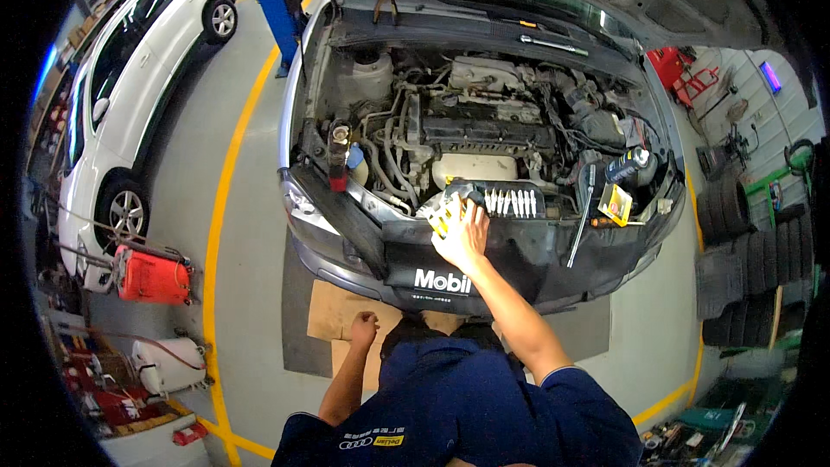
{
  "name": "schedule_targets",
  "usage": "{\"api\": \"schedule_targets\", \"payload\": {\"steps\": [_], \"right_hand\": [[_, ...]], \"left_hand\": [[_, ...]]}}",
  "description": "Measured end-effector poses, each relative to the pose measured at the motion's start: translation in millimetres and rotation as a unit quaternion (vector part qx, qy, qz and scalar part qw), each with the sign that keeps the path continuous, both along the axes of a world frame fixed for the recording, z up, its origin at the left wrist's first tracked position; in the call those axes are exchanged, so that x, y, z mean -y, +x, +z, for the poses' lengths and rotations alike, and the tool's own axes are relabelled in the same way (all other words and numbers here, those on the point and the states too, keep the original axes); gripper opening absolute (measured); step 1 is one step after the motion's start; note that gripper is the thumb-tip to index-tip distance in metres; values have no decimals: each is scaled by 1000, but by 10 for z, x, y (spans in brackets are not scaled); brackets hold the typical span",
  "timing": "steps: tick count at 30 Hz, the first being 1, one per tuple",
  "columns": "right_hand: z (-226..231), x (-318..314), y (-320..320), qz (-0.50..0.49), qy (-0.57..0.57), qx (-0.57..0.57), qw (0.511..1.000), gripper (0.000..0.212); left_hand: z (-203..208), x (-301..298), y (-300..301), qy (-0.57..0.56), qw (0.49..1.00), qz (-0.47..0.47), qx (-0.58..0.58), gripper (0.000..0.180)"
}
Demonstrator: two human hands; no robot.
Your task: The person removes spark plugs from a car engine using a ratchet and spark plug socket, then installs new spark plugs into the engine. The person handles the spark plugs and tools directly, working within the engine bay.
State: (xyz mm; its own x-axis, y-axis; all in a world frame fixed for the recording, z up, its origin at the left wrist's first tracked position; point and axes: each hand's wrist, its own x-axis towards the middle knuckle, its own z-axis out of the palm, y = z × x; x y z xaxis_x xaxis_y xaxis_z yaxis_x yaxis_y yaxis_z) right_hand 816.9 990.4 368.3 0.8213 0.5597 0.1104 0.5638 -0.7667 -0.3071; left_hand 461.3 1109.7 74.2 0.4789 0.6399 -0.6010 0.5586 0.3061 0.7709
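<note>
Right hand [464, 232]: at front of engine [484, 135]. Pliers [386, 3], left, and ratchet [553, 44], right: on cowl [458, 30], behind engine. Can [627, 164]: right of engine, behind box [615, 205]. Parked car [149, 60]: far left.

1. Shirt [519, 424]: dark navy, plain cloth, some creasing.
2. Left sleeve [304, 434] and right sleeve [572, 385]: short, same navy.
3. Left part of shirt carries white interlocked rings [355, 444], a small yellow label [389, 441] with dark lettering just right of them, and small white characters on the far side.
4. Left hand [364, 327], right hand [464, 235]: bare, five-fingered build; forearms bare too.
</note>
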Motion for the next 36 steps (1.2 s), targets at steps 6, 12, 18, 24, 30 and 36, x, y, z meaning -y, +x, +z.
{"api": "schedule_targets", "payload": {"steps": [6, 12, 18, 24, 30, 36], "right_hand": [[-44, -38, -68, 27, -20, -16, 999, 95], [8, 87, -100, 31, 175, 15, 984, 71], [74, 717, -229, -61, 466, -193, 861, 59], [16, 1820, -449, -139, 566, -229, 780, 54], [16, 2636, -398, -171, 577, -238, 762, 58], [-15, 2934, -66, -139, 619, -266, 726, 58]], "left_hand": [[478, -39, 280, -18, 997, -79, 10, 23], [999, 2, 519, 28, 983, -178, 33, 28], [2244, 35, 1546, 36, 957, -221, 187, 14], [3007, 582, 3495, 472, 790, -302, 249, 37], [2945, 1035, 4437, 632, 639, -439, -3, 76], [2802, 1108, 4520, 643, 605, -469, -17, 68]]}}
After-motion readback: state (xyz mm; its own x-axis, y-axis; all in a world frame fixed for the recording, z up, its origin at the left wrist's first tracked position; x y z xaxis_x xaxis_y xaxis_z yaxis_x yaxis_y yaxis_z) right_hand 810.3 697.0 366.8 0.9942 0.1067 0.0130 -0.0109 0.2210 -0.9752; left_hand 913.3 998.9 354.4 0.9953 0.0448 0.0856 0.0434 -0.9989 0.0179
